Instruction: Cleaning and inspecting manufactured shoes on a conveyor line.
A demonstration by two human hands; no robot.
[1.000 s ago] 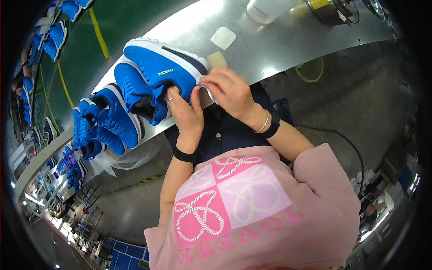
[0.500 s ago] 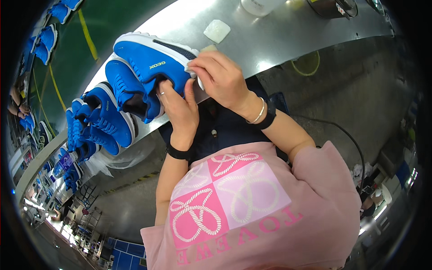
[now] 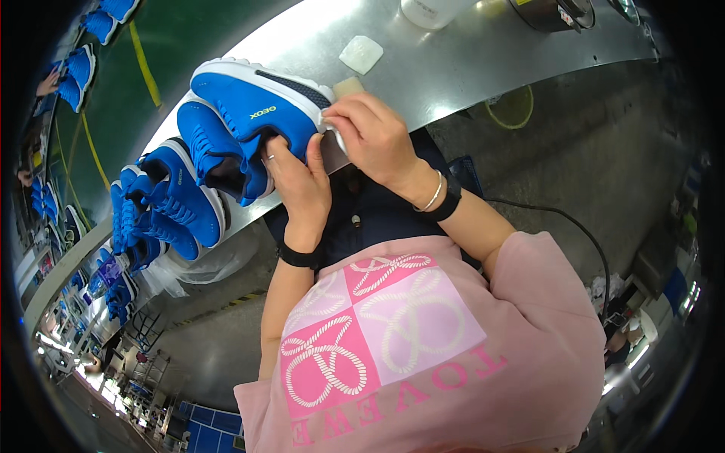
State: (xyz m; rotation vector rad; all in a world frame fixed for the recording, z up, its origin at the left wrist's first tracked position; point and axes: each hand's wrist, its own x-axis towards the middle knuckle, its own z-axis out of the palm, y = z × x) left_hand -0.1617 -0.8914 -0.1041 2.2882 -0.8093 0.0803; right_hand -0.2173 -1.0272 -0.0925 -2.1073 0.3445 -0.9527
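Note:
A blue sneaker (image 3: pixel 264 94) with a white sole lies on its side on the metal table, its heel toward me. My left hand (image 3: pixel 300 185) grips it at the heel collar, fingers inside the opening and thumb on the outside. My right hand (image 3: pixel 371 136) is closed, pinching a small white cloth (image 3: pixel 332 130) at the heel end of the sole. Whether the cloth touches the sole is hard to make out. Against the held shoe's left side rests another blue sneaker (image 3: pixel 204 136), its opening toward me.
Several more blue sneakers (image 3: pixel 177 189) line the table's left end. Beyond my right hand lie a cream block (image 3: pixel 348 87) and a white pad (image 3: pixel 361 54). A white container (image 3: pixel 429 11) and a dark metal pot (image 3: pixel 545 12) stand farther back. Shoes sit on a green conveyor (image 3: pixel 113 98).
My right hand has shifted slightly down and right, uncovering more of the cream block. My left hand keeps its grip. Another person's hand now shows beside the shoes on the conveyor.

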